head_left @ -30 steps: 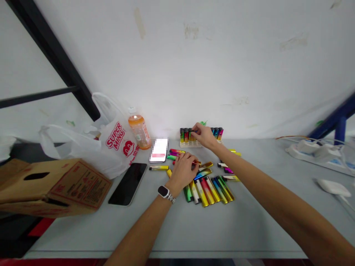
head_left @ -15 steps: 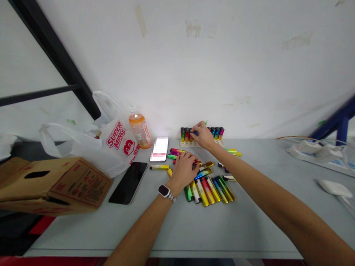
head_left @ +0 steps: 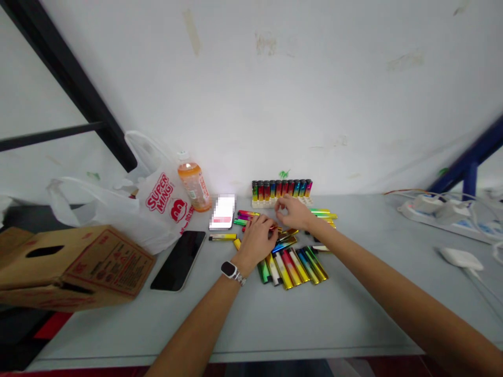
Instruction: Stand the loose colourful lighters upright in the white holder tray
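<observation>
Over the loose pile, my left hand [head_left: 257, 238] has its fingers curled down, closed on a lighter whose red and gold end shows near the fingertips. My right hand [head_left: 295, 212] hovers just in front of the rack, thumb and forefinger curved with a gap between them and nothing visible in it. Several metallic lighters [head_left: 282, 187] stand upright in a row in the pale rack [head_left: 259, 204], black tops up. Nearer me, more colourful lighters [head_left: 293, 267] lie side by side on the table. A yellow lighter [head_left: 222, 237] lies apart on the left.
A phone with a lit screen [head_left: 222, 212], a dark phone [head_left: 178, 261], an orange drink bottle [head_left: 194, 183], a white plastic bag [head_left: 157, 209] and a cardboard box [head_left: 78, 262] occupy the left. At the right are a power strip [head_left: 448, 214] and a white charger [head_left: 460, 258]. The wall rises behind.
My right hand has drawn back from the rack toward me, and the blue lighter it held now stands in the row. My left hand stays over the pile. The camera view shifts slightly.
</observation>
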Available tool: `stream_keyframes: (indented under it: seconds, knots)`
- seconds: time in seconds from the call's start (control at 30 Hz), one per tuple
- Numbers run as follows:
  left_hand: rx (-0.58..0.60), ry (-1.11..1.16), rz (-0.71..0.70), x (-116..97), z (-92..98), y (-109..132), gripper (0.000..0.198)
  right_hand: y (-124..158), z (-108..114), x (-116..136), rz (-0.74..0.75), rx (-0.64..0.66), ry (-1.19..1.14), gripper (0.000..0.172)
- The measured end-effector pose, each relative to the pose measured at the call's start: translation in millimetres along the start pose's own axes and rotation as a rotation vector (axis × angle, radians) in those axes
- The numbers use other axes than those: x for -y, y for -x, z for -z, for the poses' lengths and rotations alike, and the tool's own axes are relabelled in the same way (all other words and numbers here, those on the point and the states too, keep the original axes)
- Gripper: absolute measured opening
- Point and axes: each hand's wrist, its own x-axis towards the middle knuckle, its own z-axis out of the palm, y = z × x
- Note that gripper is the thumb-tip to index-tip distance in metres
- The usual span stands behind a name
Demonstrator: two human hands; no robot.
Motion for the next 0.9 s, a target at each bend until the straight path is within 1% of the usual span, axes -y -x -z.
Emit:
stream_keyframes:
  seconds: [0.07, 0.17, 0.27, 0.37, 0.47, 0.57, 0.67, 0.73, 0.83, 0.9]
  knots:
    - [0.0, 0.008, -0.002, 0.3, -0.3, -0.1, 0.018, 17.8, 6.5, -4.5, 0.029, 0.133, -0.01, 0.021]
    - [0.002, 0.019, 0.002, 0.0, -0.6, -0.8, 0.019, 38.9, 16.8, -9.0, 0.047, 0.247, 0.029, 0.028]
    - [0.002, 0.025, 0.007, -1.4, -0.4, -2.0, 0.02, 47.8, 24.5, -10.4, 0.052, 0.293, 0.096, 0.026]
    - [-0.008, 0.044, 0.009, -2.5, 1.2, -3.0, 0.02, 45.9, 29.3, -11.1, 0.085, 0.316, 0.141, 0.022]
    - [-0.055, 0.099, 0.007, -2.0, 4.1, -4.3, 0.018, 41.3, 33.3, -12.9, 0.131, 0.299, 0.12, 0.019]
    - [-0.146, 0.228, 0.007, -1.1, 6.7, -6.4, 0.02, 40.3, 36.0, -15.3, 0.141, 0.229, -0.022, 0.018]
    - [-0.227, 0.457, 0.041, -2.7, 6.1, -8.6, 0.024, 43.6, 34.8, -14.1, 0.077, 0.119, -0.309, 0.018]
    - [-0.245, 0.608, 0.061, -5.5, 3.4, -9.3, 0.029, 46.9, 30.3, -9.1, 0.029, 0.05, -0.52, 0.012]
    - [-0.264, 0.731, 0.06, -10.6, -2.0, -9.1, 0.038, 51.1, 18.3, 3.3, 0.002, 0.026, -0.741, 0.011]
    - [-0.278, 0.737, 0.037, -13.2, -4.4, -8.6, 0.032, 53.1, 9.5, 11.6, -0.001, 0.031, -0.815, 0.011]
